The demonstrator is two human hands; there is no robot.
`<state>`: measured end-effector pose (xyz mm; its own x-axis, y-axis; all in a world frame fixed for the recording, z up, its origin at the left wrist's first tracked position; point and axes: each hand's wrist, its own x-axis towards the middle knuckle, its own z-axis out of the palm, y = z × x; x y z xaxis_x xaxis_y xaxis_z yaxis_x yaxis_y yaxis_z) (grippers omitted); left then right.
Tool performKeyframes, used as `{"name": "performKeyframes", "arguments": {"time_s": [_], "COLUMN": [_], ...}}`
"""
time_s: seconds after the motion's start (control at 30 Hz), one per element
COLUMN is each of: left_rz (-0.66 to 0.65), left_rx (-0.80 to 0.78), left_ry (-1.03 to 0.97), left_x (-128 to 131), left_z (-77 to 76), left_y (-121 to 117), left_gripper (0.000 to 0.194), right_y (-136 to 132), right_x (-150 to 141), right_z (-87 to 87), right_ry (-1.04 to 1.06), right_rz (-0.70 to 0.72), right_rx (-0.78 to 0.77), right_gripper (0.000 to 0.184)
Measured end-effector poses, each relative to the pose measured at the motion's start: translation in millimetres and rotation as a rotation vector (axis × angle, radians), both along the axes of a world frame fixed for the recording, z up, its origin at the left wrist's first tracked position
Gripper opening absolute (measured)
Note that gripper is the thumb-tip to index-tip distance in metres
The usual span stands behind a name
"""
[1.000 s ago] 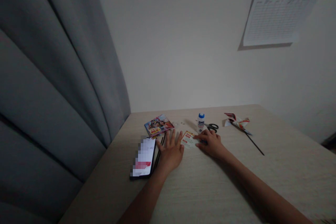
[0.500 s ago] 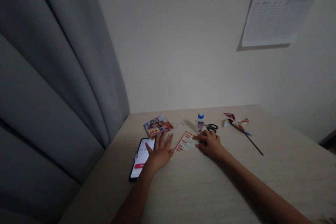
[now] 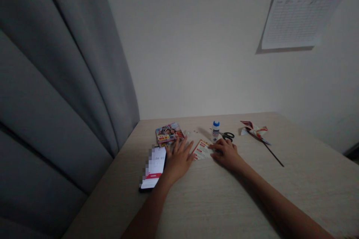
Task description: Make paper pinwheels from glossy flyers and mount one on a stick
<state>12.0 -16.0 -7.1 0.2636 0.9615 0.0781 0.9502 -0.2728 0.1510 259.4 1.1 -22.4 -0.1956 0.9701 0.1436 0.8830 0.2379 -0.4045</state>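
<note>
A printed sheet of paper [image 3: 202, 150], cream with red labels and an orange edge, lies flat on the table between my hands. My left hand [image 3: 179, 160] rests palm down with its fingers spread, its thumb side near the phone and the far side at the paper's left edge. My right hand [image 3: 226, 153] is at the paper's right edge, fingers bent and closed on it; the covered edge is hidden. Just beyond the right hand stand a white glue bottle [image 3: 215, 131] with a blue cap and black-handled scissors [image 3: 228, 135], partly behind the bottle.
A lit phone [image 3: 153, 171] lies left of my left hand. Behind it is a colourful printed leaflet [image 3: 169, 133]. To the right lies a paper pinwheel [image 3: 256, 131] on a dark stick. A grey curtain [image 3: 70, 82] borders the table's left side; a white wall stands behind.
My left hand has slid right, toward the paper, and covers more of its left side. The right hand stays at the paper's right edge. The view has shifted slightly.
</note>
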Motion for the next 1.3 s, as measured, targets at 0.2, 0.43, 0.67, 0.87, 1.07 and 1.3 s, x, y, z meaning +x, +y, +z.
{"name": "performKeyframes", "arguments": {"time_s": [0.2, 0.43, 0.67, 0.87, 1.07, 1.3], "left_rz": [-0.049, -0.009, 0.045, 0.07, 0.116, 0.122], "left_rx": [0.117, 0.113, 0.032, -0.06, -0.146, -0.15], "left_ry": [-0.108, -0.114, -0.098, -0.07, -0.016, 0.027], "left_x": [37.0, 40.4, 27.7, 11.9, -4.5, -10.7], "left_z": [-19.8, -31.3, -23.2, -15.7, -3.9, 4.7], "left_y": [-1.7, 4.1, 7.2, 7.7, 7.9, 5.7], "left_gripper": [0.05, 0.053, 0.061, 0.065, 0.068, 0.068], "right_y": [-4.5, -3.2, 5.2, 11.8, 19.3, 28.1], "right_x": [-10.4, -15.6, -0.2, 13.4, 26.5, 40.9], "right_z": [-2.7, -3.9, -1.4, -4.5, -10.3, -10.8], "right_ry": [-0.022, -0.014, 0.033, 0.034, 0.005, 0.01], "right_rz": [-0.016, -0.051, -0.015, 0.024, 0.127, 0.237], "right_rx": [0.061, 0.049, -0.065, -0.104, -0.129, -0.169], "right_gripper": [0.031, 0.037, 0.036, 0.037, 0.043, 0.049]}}
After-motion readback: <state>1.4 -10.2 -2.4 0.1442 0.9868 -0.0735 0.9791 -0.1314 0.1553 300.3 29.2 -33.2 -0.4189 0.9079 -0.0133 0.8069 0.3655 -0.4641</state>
